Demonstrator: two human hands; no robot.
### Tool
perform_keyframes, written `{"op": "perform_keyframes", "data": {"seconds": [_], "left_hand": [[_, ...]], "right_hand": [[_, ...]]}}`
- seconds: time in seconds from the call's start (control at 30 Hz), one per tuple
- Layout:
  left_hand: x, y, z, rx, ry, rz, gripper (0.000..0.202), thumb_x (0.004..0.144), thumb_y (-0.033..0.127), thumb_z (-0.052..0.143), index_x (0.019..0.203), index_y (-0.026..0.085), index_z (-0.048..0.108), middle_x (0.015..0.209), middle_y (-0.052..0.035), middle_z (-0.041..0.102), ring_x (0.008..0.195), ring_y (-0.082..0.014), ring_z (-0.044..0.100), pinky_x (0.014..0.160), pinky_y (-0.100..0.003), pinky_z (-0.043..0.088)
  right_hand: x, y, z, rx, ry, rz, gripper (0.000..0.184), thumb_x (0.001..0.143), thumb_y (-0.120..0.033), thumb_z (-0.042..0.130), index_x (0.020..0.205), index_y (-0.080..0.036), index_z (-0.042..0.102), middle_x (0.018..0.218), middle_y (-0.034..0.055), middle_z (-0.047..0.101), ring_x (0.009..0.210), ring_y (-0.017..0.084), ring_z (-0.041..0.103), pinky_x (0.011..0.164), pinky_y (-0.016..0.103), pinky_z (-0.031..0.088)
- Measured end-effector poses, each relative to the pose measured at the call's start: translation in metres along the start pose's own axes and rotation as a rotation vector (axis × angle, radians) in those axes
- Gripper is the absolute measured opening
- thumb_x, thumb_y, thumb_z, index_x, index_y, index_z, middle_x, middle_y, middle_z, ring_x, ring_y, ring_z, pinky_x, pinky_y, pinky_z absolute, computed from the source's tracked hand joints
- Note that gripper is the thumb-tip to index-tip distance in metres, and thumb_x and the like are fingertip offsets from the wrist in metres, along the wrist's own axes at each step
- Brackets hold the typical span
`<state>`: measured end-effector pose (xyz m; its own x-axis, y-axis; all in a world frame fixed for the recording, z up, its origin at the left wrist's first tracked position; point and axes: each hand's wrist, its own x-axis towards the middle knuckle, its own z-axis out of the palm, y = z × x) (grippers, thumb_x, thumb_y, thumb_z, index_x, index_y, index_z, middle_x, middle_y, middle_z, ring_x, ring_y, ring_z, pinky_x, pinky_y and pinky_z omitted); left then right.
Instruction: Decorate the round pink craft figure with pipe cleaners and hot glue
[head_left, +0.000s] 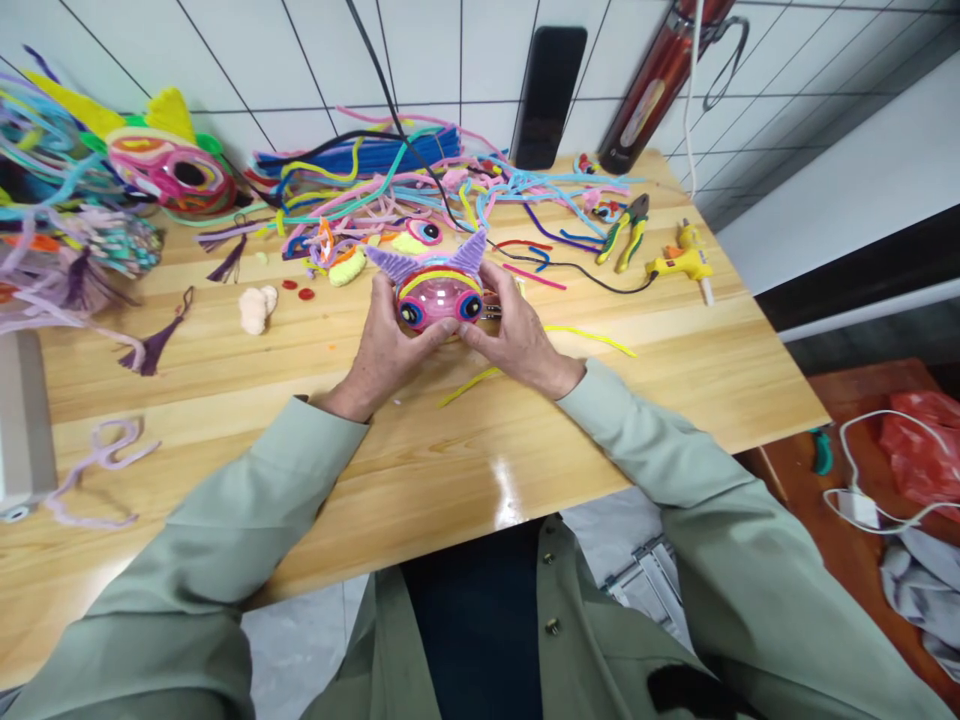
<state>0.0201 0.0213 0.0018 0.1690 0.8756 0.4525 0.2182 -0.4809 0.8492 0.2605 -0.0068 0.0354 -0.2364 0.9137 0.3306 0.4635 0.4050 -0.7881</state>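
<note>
My left hand (386, 352) and my right hand (517, 335) both cup a small pink craft mask (439, 296) on the wooden table (420, 480). The mask has purple pipe-cleaner ears, a yellow and blue band and two round eyes facing me. Fingers of each hand wrap round its sides, thumbs meeting under its front edge. A yellow pipe cleaner (592, 340) lies on the table just behind my right hand.
A heap of coloured pipe cleaners (420, 190) covers the back of the table. A larger finished mask (169, 165) sits far left. Pliers (626, 232) and a yellow glue gun (684, 262) lie at right. A phone (547, 95) leans on the wall.
</note>
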Motion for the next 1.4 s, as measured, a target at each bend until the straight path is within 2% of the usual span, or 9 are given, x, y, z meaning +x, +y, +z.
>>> {"op": "perform_keyframes", "data": {"seconds": [0.23,0.53,0.73,0.93,1.07,1.13,1.2,1.3,1.4], "left_hand": [[0.001,-0.002,0.001,0.004,0.023,0.010,0.098,0.087,0.096,0.096,0.146,0.029,0.056,0.147,-0.0128,0.070,0.145,-0.0408,0.075,0.126,-0.062,0.066],[0.001,0.000,0.003,-0.036,0.020,0.023,0.097,0.089,0.095,0.095,0.150,0.029,0.056,0.155,-0.0146,0.069,0.152,-0.0401,0.073,0.130,-0.058,0.065],[0.001,-0.001,0.004,-0.016,0.016,0.029,0.106,0.085,0.095,0.098,0.155,0.027,0.056,0.158,-0.0171,0.070,0.153,-0.0410,0.073,0.133,-0.058,0.063],[0.002,0.002,-0.003,0.016,0.053,0.039,0.099,0.091,0.088,0.098,0.157,0.027,0.057,0.156,-0.0153,0.072,0.152,-0.0404,0.073,0.130,-0.060,0.064],[0.009,-0.004,-0.012,0.056,0.178,0.052,0.094,0.091,0.093,0.094,0.149,0.029,0.057,0.148,-0.0114,0.073,0.149,-0.0396,0.073,0.129,-0.064,0.063],[0.014,-0.008,-0.016,0.056,0.233,0.042,0.093,0.090,0.095,0.093,0.147,0.031,0.058,0.145,-0.0090,0.075,0.148,-0.0388,0.074,0.127,-0.065,0.063],[0.017,-0.008,-0.018,0.035,0.248,0.036,0.093,0.089,0.096,0.094,0.145,0.032,0.059,0.146,-0.0087,0.075,0.149,-0.0384,0.073,0.127,-0.063,0.064],[0.013,-0.005,-0.018,0.027,0.202,0.034,0.091,0.088,0.093,0.096,0.141,0.030,0.058,0.149,-0.0108,0.073,0.152,-0.0381,0.072,0.130,-0.058,0.064],[0.002,-0.001,-0.017,0.046,0.151,0.023,0.085,0.091,0.088,0.097,0.138,0.029,0.057,0.143,-0.0096,0.073,0.148,-0.0354,0.074,0.127,-0.052,0.065]], "right_hand": [[0.000,0.002,0.002,0.030,0.029,-0.016,0.116,0.099,-0.106,0.068,0.180,-0.024,0.049,0.186,0.0260,0.061,0.169,0.044,0.066,0.141,0.069,0.060],[0.000,0.005,0.001,-0.003,0.002,-0.022,0.114,0.101,-0.104,0.065,0.183,-0.027,0.045,0.187,0.0243,0.061,0.174,0.044,0.062,0.144,0.070,0.056],[0.000,0.004,-0.002,-0.002,-0.027,-0.018,0.107,0.105,-0.095,0.070,0.184,-0.028,0.044,0.190,0.0225,0.059,0.176,0.043,0.060,0.146,0.071,0.054],[0.003,0.008,0.000,-0.018,-0.024,-0.067,0.105,0.110,-0.092,0.063,0.187,-0.024,0.041,0.194,0.0227,0.054,0.179,0.042,0.057,0.147,0.070,0.054],[0.014,0.014,-0.032,-0.147,0.192,-0.070,0.090,0.117,-0.089,0.050,0.185,-0.031,0.046,0.190,0.0168,0.060,0.170,0.041,0.066,0.144,0.073,0.056],[0.019,0.017,-0.061,-0.200,0.319,-0.007,0.073,0.123,-0.080,0.042,0.178,-0.036,0.057,0.175,0.0125,0.075,0.160,0.038,0.074,0.140,0.070,0.061],[0.022,0.021,-0.091,-0.241,0.402,0.060,0.062,0.126,-0.069,0.038,0.164,-0.034,0.072,0.152,0.0122,0.087,0.146,0.037,0.082,0.131,0.068,0.066],[0.022,0.025,-0.122,-0.335,0.395,0.161,0.047,0.121,-0.045,0.046,0.141,-0.026,0.084,0.126,0.0126,0.093,0.124,0.037,0.088,0.119,0.064,0.070],[0.019,0.024,-0.126,-0.481,0.240,0.277,0.034,0.107,-0.026,0.060,0.123,-0.020,0.089,0.116,0.0131,0.093,0.115,0.036,0.086,0.111,0.055,0.069]]}}
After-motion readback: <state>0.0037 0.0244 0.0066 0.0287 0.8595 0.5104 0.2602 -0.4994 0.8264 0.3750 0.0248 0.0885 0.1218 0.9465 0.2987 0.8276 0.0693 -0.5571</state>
